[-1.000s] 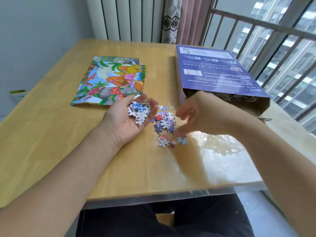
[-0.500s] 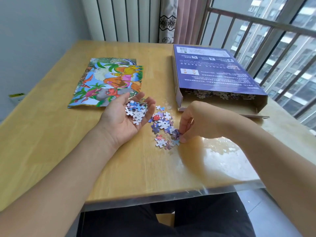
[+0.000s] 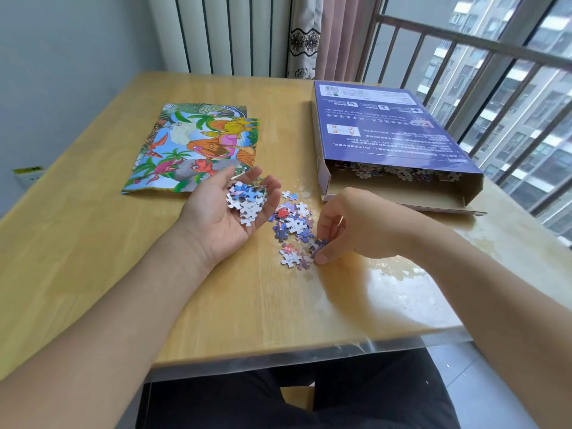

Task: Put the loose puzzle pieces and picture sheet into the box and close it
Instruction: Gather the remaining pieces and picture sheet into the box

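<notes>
My left hand [image 3: 223,221] lies palm up on the table, cupping a small heap of puzzle pieces [image 3: 247,199]. To its right a loose pile of pieces [image 3: 292,226] lies on the wood. My right hand [image 3: 349,224] reaches into that pile and pinches a purple piece [image 3: 318,245] between thumb and fingers. The colourful dinosaur picture sheet [image 3: 198,147] lies flat beyond my left hand. The purple box [image 3: 380,131] lies at the right, its near end open with many pieces inside.
The wooden table [image 3: 93,243] has its front edge close to my lap. A radiator [image 3: 229,32] and curtain stand behind it. A barred window railing [image 3: 495,72] runs along the right side.
My right hand has come down from above the pile onto its near edge and taken hold of a piece. The left hand has stayed put, cupped with pieces.
</notes>
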`<state>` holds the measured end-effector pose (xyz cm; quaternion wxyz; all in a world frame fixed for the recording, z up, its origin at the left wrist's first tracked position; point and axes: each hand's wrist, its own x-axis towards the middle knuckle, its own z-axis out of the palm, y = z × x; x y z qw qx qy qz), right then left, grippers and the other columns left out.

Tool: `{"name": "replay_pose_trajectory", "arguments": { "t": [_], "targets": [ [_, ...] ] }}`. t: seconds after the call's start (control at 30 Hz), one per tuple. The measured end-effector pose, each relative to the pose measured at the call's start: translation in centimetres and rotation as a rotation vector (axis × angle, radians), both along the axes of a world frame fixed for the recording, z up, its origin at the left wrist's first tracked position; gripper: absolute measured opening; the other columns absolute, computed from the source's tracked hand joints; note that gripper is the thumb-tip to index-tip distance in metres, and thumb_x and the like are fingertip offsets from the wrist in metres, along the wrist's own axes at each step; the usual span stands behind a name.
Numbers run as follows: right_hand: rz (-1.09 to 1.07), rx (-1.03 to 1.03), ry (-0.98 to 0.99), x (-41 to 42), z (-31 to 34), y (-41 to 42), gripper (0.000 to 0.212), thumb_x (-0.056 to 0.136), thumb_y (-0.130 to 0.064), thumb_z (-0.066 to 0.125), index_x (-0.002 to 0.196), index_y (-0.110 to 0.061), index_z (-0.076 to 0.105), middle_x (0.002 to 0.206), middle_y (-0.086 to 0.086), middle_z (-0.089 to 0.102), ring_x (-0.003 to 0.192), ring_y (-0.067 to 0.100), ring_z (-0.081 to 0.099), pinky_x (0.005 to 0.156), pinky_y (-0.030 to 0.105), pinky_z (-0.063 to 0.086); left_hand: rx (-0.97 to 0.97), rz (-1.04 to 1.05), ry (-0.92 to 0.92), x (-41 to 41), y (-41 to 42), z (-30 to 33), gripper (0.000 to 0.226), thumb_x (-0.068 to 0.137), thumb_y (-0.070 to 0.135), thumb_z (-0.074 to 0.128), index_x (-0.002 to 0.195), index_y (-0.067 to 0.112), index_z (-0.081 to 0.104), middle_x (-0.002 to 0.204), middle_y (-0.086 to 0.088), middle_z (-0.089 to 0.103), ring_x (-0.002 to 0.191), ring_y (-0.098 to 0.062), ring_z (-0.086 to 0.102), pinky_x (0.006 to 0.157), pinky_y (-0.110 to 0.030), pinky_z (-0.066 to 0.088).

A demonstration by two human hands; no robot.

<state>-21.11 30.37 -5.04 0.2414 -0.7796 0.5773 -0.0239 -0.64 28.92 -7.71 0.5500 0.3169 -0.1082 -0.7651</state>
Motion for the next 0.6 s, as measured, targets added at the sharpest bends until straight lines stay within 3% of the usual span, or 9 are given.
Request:
{"name": "replay_pose_trajectory", "arguments": {
  "t": [0.13, 0.27, 0.43, 0.6],
  "targets": [
    [0.000, 0.000, -0.059, -0.3, -0.2, -0.1, 0.032, 0.061, -0.034, 0.095, 0.076, -0.022, 0.069, 0.074, -0.002, 0.071, 0.065, 0.015, 0.062, 0.058, 0.026, 0.045, 0.006, 0.001, -0.015, -0.1, 0.0, -0.1, 0.039, 0.106, 0.032, 0.039, 0.102, 0.001, 0.063, 0.096, -0.021, 0.068, 0.085, -0.030, 0.070, 0.072, -0.038, 0.061],
    [-0.002, 0.036, -0.137, -0.6, -0.3, -0.3, 0.029, 0.062, -0.023, 0.095, 0.077, -0.018, 0.070, 0.074, 0.005, 0.073, 0.063, 0.016, 0.063, 0.063, 0.034, 0.051, 0.011, 0.002, -0.014, -0.3, 0.1, -0.1, 0.039, 0.106, 0.032, 0.040, 0.101, 0.002, 0.063, 0.091, -0.020, 0.068, 0.083, -0.030, 0.070, 0.069, -0.038, 0.062],
    [-0.020, 0.228, -0.312, -1.2, 0.2, -0.7, 0.023, 0.069, -0.004, 0.090, 0.083, -0.009, 0.073, 0.076, 0.014, 0.075, 0.065, 0.018, 0.070, 0.063, 0.027, 0.053, 0.013, -0.006, -0.024, -0.4, 0.1, 0.0, 0.039, 0.106, 0.033, 0.040, 0.103, 0.002, 0.062, 0.099, -0.022, 0.065, 0.087, -0.030, 0.068, 0.070, -0.038, 0.061],
    [-0.028, 0.363, -0.550, -1.2, 1.6, -1.1, 0.022, 0.068, -0.003, 0.086, 0.084, -0.004, 0.072, 0.076, 0.014, 0.071, 0.069, 0.019, 0.064, 0.069, 0.028, 0.054, 0.017, -0.024, -0.031, -0.3, 0.2, 0.2, 0.039, 0.105, 0.033, 0.041, 0.100, 0.002, 0.062, 0.099, -0.021, 0.065, 0.090, -0.030, 0.067, 0.071, -0.039, 0.060]
  ]
}}
